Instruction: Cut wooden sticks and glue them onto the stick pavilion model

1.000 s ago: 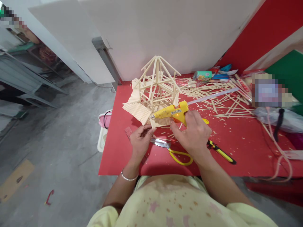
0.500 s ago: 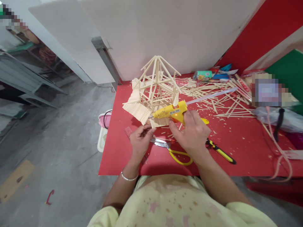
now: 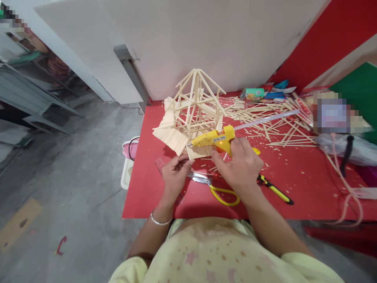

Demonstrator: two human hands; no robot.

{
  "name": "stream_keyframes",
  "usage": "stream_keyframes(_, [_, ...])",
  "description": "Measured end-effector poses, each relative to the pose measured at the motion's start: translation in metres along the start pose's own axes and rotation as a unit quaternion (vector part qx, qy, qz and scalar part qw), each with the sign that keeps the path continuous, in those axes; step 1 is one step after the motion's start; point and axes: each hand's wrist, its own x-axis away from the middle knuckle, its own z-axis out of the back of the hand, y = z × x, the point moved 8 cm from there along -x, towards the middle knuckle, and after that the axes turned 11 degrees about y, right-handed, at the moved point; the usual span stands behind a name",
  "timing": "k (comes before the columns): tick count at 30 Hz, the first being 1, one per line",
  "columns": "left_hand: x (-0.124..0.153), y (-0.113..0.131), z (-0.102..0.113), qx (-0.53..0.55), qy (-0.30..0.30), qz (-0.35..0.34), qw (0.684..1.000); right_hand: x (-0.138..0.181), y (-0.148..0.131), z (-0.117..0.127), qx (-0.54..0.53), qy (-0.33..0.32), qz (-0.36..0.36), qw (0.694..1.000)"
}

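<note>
My right hand (image 3: 243,163) is wrapped round the handle of a yellow hot glue gun (image 3: 210,138), a long clear glue stick (image 3: 266,119) jutting from its back. The nozzle points left, at the gap between two panels of thin wooden sticks (image 3: 172,140) at the base of a stick model (image 3: 196,102) with a peaked frame. At the front edge of the panels, my left hand (image 3: 175,173) has its fingers pinched together; what they hold is too small to make out. Scissors (image 3: 202,178) with yellow handles lie between my hands.
Loose sticks (image 3: 265,124) cover the back right of the red table (image 3: 144,196). A yellow and black cutter knife (image 3: 277,190) lies right of my right hand. A green-labelled container (image 3: 252,94), plastic bags (image 3: 350,151) and a pink cord (image 3: 350,196) are farther right.
The glue gun and my right hand have shifted slightly to the right. My left hand stays almost in place, and the model looks unchanged.
</note>
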Motion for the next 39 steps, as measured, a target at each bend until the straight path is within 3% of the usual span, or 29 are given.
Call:
stream_keyframes(10, [0.002, 0.012, 0.001, -0.056, -0.011, -0.045, 0.997, -0.001, -0.001, 0.001, 0.005, 0.001, -0.002, 1.0])
stream_keyframes(33, [0.005, 0.008, -0.004, -0.055, -0.033, -0.022, 0.998, -0.001, -0.001, 0.001, 0.01, -0.009, 0.0, 1.0])
stream_keyframes(39, [0.003, 0.009, 0.0, -0.062, -0.02, -0.064, 0.996, 0.0, 0.0, -0.001, 0.01, -0.015, -0.002, 1.0])
